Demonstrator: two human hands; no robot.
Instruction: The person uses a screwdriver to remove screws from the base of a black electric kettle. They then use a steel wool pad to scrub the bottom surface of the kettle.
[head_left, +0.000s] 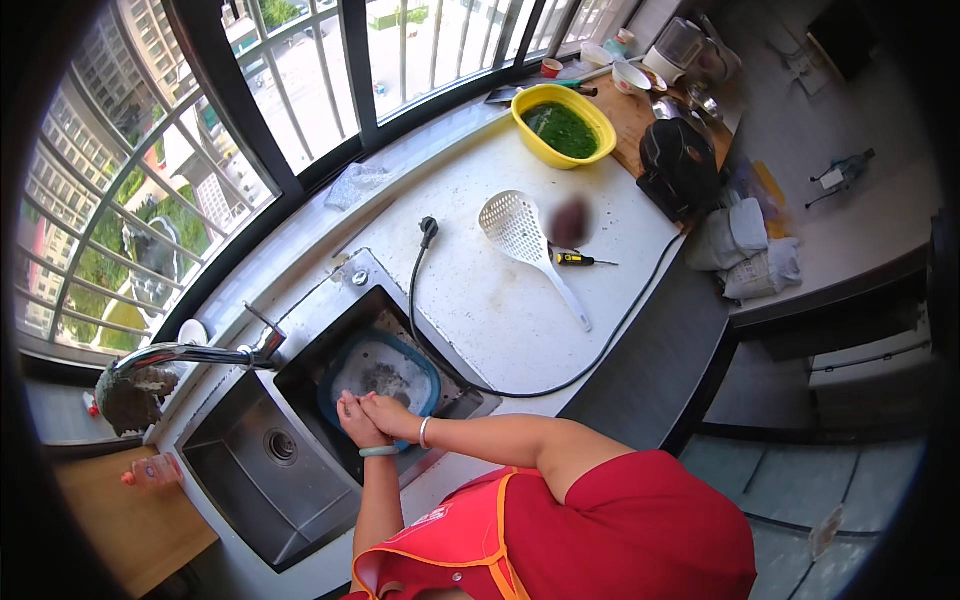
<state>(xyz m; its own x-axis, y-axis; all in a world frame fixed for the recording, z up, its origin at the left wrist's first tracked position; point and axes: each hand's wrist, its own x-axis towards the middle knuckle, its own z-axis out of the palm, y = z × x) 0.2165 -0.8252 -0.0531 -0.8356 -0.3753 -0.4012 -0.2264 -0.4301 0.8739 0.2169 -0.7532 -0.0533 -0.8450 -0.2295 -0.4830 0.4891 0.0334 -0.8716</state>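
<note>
My left hand [361, 421] and my right hand [392, 414] are pressed together over the near edge of a blue basin [436, 385], fingers closed against each other. Whether anything lies between them is hidden. The basin sits in the right bowl of a steel sink and holds greyish, sudsy water [382, 368]. A pale green bangle [378, 451] circles my left wrist, and a white one [424, 432] my right. Close by, a black power cord [412, 300] dips over the sink's edge, its plug [429, 229] resting on the white counter.
Left of the basin is another steel bowl [235, 460], with a chrome faucet [190, 353] behind. A white slotted skimmer [515, 228] and a yellow-black screwdriver [575, 259] lie on the counter [480, 340]. Farther back stand a yellow tub [525, 140] of greens and a black bag [680, 165].
</note>
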